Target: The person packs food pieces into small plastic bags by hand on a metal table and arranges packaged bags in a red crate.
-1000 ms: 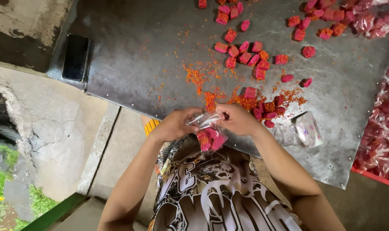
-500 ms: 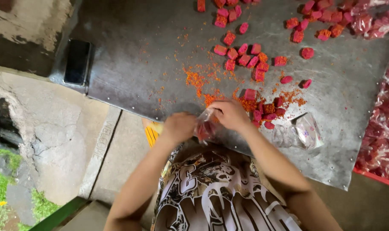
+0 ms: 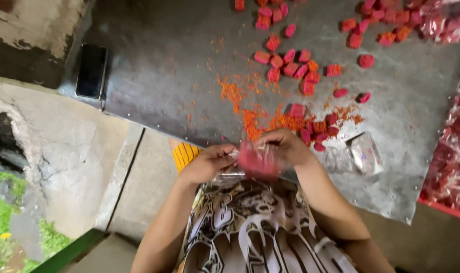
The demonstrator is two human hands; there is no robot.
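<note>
At the near worktop (image 3: 189,76) edge, both hands, left hand (image 3: 205,163) and right hand (image 3: 286,146), pinch closed a clear bag (image 3: 258,161) holding pink blocks. Farther off, many loose pink blocks (image 3: 290,63) remain unbagged; empty bags (image 3: 359,154) lie to the right.

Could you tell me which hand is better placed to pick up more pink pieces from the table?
Probably the right hand: it sits beside the pink pieces, while the left hand is farther off.

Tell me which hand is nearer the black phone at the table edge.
Left. The left hand is on the phone's side of the small bag of pink pieces, though well below it; the right hand is farther away.
</note>
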